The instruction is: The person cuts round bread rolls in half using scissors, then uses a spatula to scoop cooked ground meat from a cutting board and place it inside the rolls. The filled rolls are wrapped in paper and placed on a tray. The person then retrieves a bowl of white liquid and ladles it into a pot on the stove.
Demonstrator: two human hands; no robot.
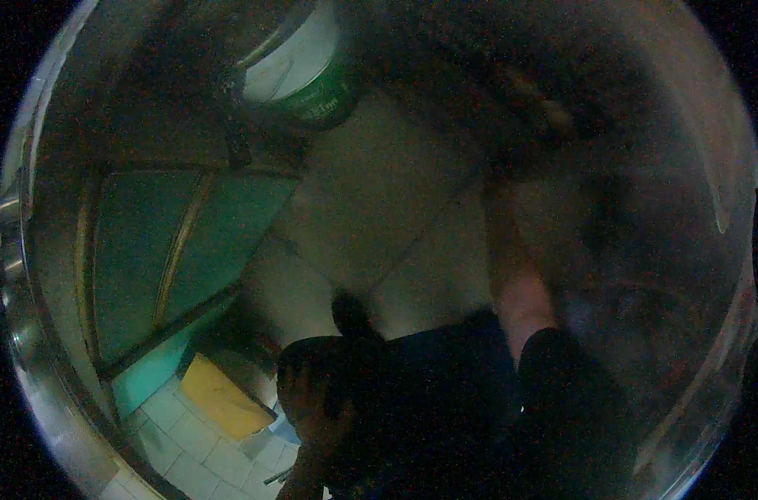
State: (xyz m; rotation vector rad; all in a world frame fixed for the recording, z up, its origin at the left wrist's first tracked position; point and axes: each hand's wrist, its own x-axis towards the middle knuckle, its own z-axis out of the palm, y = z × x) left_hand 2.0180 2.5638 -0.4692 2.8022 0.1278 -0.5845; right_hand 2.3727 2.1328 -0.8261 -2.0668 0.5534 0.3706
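The scene is very dark. My left hand (313, 400) lies on the dark cloth over my left knee, fingers a little apart, with no object visible in it. On the right, a bare limb (525, 300) extends up and away from dark clothing; whether it is my forearm or shin is unclear. My right hand cannot be made out in the shadow. Before me is a pale tiled floor (385, 187). A small dark shape (350, 312), perhaps a foot, shows beyond my lap.
A white and green bucket (310, 87) stands at the upper left. Left of me is a green panel with a brownish frame (179, 250). A yellow piece of material (222, 397) lies near white tiles (197, 453) at the lower left. Dim, unclear shapes fill the right side.
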